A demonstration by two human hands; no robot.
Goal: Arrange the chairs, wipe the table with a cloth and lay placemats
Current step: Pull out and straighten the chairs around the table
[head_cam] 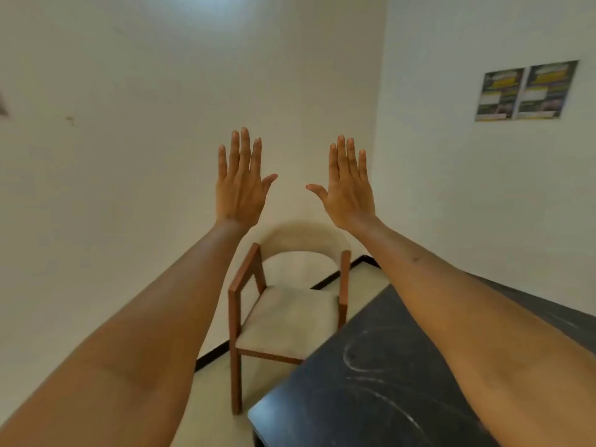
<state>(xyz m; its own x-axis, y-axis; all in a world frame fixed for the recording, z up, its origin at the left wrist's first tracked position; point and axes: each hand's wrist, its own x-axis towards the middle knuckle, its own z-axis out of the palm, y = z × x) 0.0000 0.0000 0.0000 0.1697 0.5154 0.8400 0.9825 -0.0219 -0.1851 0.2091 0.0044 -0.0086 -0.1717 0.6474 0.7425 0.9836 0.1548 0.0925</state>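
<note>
Both my arms reach forward at chest height. My left hand (242, 182) and my right hand (348, 185) are raised with the backs toward me, fingers straight and spread, holding nothing. Below them stands a wooden chair (290, 311) with a beige seat and a curved beige backrest, close to the wall. It sits off the far left corner of a black marble table (371, 388), which fills the lower right and shows white streaks. My right forearm hides part of the tabletop. No cloth or placemat is in view.
White walls meet in a corner behind the chair. Two posters (525, 91) hang on the right wall. A black skirting strip (338, 274) runs along the pale floor (206, 411) left of the table.
</note>
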